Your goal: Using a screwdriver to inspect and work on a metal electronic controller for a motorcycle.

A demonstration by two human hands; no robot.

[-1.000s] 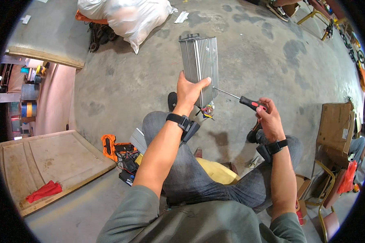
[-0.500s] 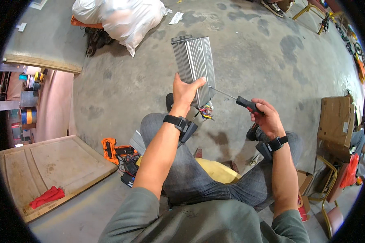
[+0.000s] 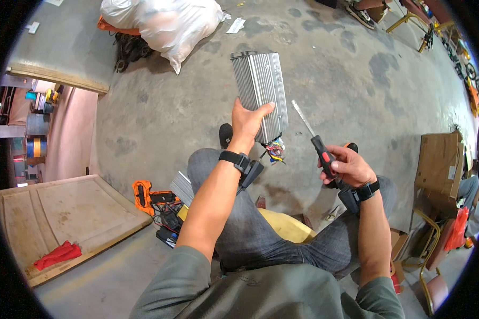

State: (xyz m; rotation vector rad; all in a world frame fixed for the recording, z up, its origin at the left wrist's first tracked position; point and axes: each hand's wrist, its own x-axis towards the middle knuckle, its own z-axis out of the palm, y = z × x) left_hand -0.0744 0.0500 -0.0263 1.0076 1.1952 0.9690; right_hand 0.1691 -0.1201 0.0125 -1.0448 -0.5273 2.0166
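Observation:
My left hand (image 3: 248, 121) grips a silver, ribbed metal box (image 3: 261, 80), thumb across its face and the other fingers hidden behind it. The box is held up in front of me, slightly tilted. Coloured wires (image 3: 275, 151) hang in a bunch from its lower end. On the right, my right hand (image 3: 348, 166) is closed around the black-and-red handle of a screwdriver (image 3: 321, 152). Its shaft points up and to the left, and the tip stands a little apart from the box's right side.
An orange tool case (image 3: 143, 196) and a tangle of cables lie by my left knee. A wooden panel (image 3: 64, 218) with a red cloth (image 3: 58, 255) is at the left. Cardboard boxes (image 3: 438, 165) stand at the right; a large white sack (image 3: 181, 26) sits ahead.
The screwdriver tip has come away from the box's side, and the shaft has swung to point more upward. The box has shifted slightly right and turned a little.

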